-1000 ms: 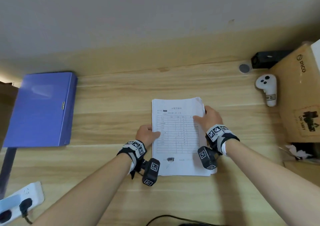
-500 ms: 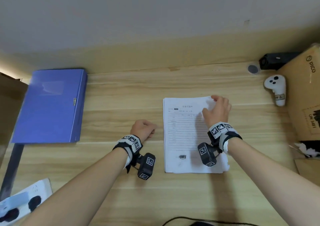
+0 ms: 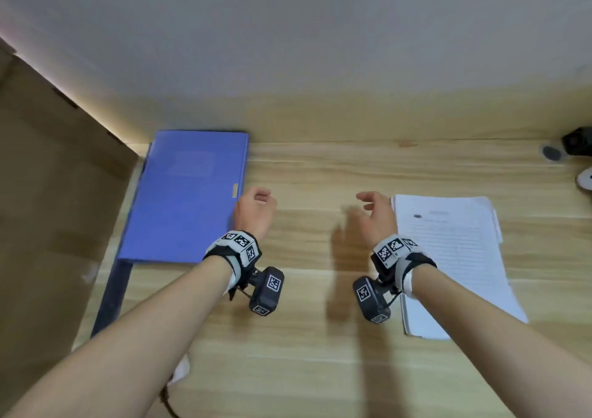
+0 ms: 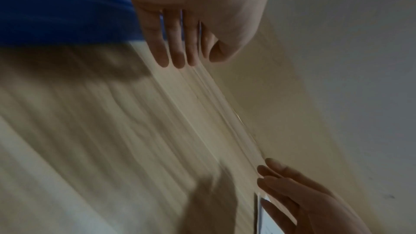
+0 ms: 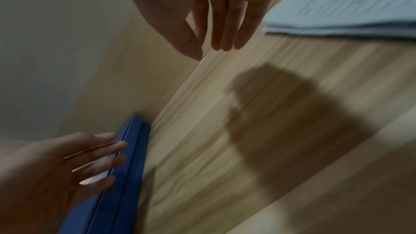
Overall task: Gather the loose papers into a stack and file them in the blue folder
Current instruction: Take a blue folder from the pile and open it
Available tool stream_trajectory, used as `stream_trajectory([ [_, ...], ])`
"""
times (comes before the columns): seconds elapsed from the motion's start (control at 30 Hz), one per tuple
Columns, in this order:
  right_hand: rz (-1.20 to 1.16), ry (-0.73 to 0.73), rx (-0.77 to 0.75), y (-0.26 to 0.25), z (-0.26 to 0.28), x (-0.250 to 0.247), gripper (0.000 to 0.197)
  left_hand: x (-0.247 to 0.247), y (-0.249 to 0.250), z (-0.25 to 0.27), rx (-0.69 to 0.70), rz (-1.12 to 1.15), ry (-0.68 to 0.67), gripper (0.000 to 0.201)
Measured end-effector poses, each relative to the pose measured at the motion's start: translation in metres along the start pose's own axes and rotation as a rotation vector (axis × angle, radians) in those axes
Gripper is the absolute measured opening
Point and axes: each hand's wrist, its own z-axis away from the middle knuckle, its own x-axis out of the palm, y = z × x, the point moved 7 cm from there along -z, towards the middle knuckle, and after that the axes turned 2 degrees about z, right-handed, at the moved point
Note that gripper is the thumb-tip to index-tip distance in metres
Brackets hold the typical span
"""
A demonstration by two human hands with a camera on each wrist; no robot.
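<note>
Pale wood grain runs across the desk [image 3: 320, 369], which backs onto a plain grey-white wall [image 3: 288, 33]. At the far left of the desk lies the blue folder [image 3: 182, 199], closed and flat, with a small metal tab on its right edge. A brown cardboard panel [image 3: 48, 209] stands to the left of it. The stack of papers [image 3: 455, 257] lies flat on the right side of the desk, printed side up with ruled lines showing, its sheets roughly squared though a few edges stick out on the right.

Both hands hang above the desk between folder and papers, and neither holds anything. The left hand [image 3: 256, 212] is just beside the folder's right edge, fingers loosely extended toward it; in the right wrist view its fingertips [image 5: 119, 144] look to be at or on that edge, but the blur makes contact hard to judge. The right hand [image 3: 374, 216] hovers with relaxed, slightly spread fingers just left of the paper stack, apart from the sheets, and casts a shadow on the wood beneath it. Each wrist wears a band with black-and-white markers and a small camera block.

At the far right edge of the desk sit a dark object [image 3: 578, 140], a round grey disc [image 3: 551, 152] and part of a white item [image 3: 585, 179].
</note>
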Motion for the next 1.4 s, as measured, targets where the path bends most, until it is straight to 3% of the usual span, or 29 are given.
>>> stream_trajectory([
  [0.23,-0.016,-0.202,-0.025,-0.064,0.008,0.1,0.034,-0.088,-0.03,-0.03,0.05,-0.026,0.142,0.025],
  [0.47,-0.029,-0.356,-0.015,-0.095,0.01,0.173,0.043,-0.141,-0.079,-0.061,0.022,-0.227,0.186,0.042],
  [0.57,-0.037,-0.428,-0.012,-0.103,0.012,0.196,0.05,-0.164,-0.097,-0.07,-0.101,-0.355,0.209,0.057],
  [0.7,-0.052,-0.531,0.002,-0.115,0.023,0.228,0.061,-0.185,-0.121,-0.075,-0.313,-0.319,0.205,0.081],
  [0.8,-0.066,-0.587,-0.076,-0.122,0.029,0.24,0.057,-0.187,-0.122,-0.08,-0.344,-0.222,0.204,0.078],
  [1.03,-0.112,-0.464,-0.096,-0.111,0.033,0.192,0.061,-0.165,-0.094,-0.058,-0.227,-0.063,0.284,0.046],
  [1.4,-0.095,-0.342,-0.015,-0.026,0.05,0.043,0.066,-0.041,-0.045,0.026,-0.141,-0.015,0.081,0.054],
])
